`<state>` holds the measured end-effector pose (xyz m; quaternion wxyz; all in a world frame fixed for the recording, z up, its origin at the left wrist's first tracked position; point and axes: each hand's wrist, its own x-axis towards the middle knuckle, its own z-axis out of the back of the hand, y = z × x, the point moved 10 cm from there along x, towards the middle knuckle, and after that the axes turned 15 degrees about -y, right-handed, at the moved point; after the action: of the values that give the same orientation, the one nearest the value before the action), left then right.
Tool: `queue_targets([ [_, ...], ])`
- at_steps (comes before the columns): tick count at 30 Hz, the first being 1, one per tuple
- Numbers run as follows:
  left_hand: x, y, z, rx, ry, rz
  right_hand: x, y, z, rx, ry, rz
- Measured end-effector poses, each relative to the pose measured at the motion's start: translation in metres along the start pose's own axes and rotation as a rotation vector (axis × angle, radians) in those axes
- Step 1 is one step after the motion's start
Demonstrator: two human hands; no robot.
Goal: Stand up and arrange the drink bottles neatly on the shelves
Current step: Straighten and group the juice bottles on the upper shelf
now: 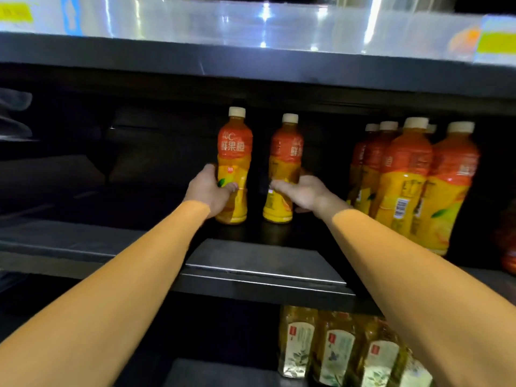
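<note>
Two orange juice bottles with white caps stand upright on the dark middle shelf (251,263). My left hand (208,191) grips the left bottle (234,152) around its lower half. My right hand (304,192) grips the right bottle (284,152) at about the same height. The two bottles stand a small gap apart. To the right, several more orange juice bottles (410,174) stand upright in a tight group on the same shelf.
The shelf's left part is dark, with dim flat shapes at the back. Above runs a bright shelf edge (251,29) with yellow price tags. On the shelf below, at the right, stand several green tea bottles (335,347).
</note>
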<state>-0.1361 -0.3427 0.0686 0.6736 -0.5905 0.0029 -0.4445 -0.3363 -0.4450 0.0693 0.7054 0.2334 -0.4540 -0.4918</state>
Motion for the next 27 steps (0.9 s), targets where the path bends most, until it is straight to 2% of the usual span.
queue_targets([
  [3,-0.009,-0.009,-0.006,-0.049,0.068,-0.034,-0.020,-0.003,0.025,0.055,-0.029,0.075],
  [9,-0.054,-0.043,-0.025,-0.122,0.170,-0.111,-0.046,-0.015,0.077,-0.160,-0.190,0.079],
  [17,-0.109,-0.078,-0.031,-0.133,0.097,-0.143,-0.097,-0.017,0.121,-0.250,-0.352,0.154],
  [21,-0.136,-0.097,-0.034,-0.107,0.034,-0.162,-0.113,-0.023,0.147,-0.242,-0.368,0.155],
  [27,-0.170,-0.131,-0.057,-0.094,0.029,-0.220,-0.132,-0.042,0.196,-0.283,-0.448,0.157],
])
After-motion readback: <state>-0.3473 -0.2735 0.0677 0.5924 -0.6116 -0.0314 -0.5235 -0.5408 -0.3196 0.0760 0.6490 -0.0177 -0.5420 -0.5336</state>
